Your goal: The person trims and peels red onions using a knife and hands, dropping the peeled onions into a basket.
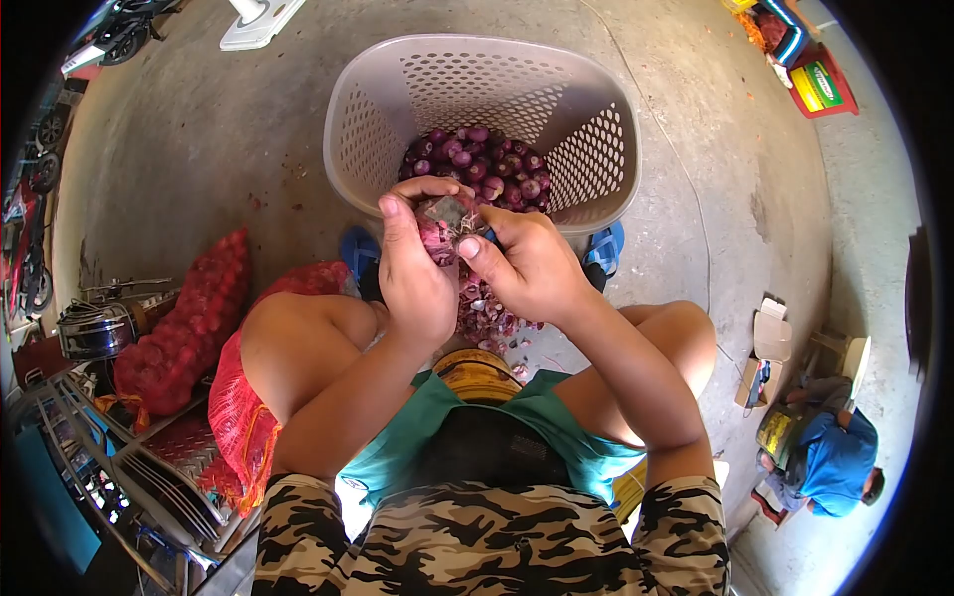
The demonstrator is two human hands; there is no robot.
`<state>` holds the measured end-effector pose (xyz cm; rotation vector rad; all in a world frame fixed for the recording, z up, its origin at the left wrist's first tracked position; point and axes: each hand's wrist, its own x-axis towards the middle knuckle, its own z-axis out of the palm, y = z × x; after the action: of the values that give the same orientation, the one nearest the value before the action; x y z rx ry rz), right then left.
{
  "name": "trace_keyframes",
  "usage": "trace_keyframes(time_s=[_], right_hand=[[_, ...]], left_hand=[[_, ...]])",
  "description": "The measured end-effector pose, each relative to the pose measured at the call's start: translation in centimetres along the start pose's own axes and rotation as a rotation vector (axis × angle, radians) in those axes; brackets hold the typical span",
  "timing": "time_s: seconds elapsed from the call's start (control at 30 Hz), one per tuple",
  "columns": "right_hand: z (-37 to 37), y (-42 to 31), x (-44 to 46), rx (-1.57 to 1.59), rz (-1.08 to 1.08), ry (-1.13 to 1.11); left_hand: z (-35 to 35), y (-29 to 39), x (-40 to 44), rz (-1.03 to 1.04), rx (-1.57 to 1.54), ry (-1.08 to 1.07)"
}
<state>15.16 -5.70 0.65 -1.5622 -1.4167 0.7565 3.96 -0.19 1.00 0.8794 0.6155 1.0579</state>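
My left hand (417, 263) is wrapped round a red onion (439, 236) with dry skin and roots, held above the near rim of the basket. My right hand (527, 260) is closed at the onion's right side, thumb against the root end, with a small blue thing (490, 235) partly showing between its fingers. What that blue thing is, I cannot make out. Beyond my hands, a large grey perforated basket (388, 74) holds several purple onions (487, 164). Loose onion skins (487, 316) lie on the floor below my hands.
Red mesh sacks (189, 333) of onions lie at the left, beside a metal rack (149, 477). An open cardboard box (757, 382) is at the right, near a seated person in blue (835, 457). A red container (823, 84) stands at the upper right.
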Motion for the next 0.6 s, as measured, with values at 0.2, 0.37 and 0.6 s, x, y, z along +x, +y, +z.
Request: trace_keyframes(time_s=[0.2,0.37,0.6], right_hand=[[0.6,-1.2,0.0,0.116,0.038,-0.024],[0.7,-0.2,0.0,0.016,0.054,-0.005],[1.6,-1.5,-0.1,0.235,0.018,0.027]], left_hand=[[-0.4,-1.3,-0.4,0.256,0.171,0.071],[-0.8,-0.5,0.0,0.094,0.300,0.037],[-0.2,-1.7,0.0,0.472,0.295,0.121]])
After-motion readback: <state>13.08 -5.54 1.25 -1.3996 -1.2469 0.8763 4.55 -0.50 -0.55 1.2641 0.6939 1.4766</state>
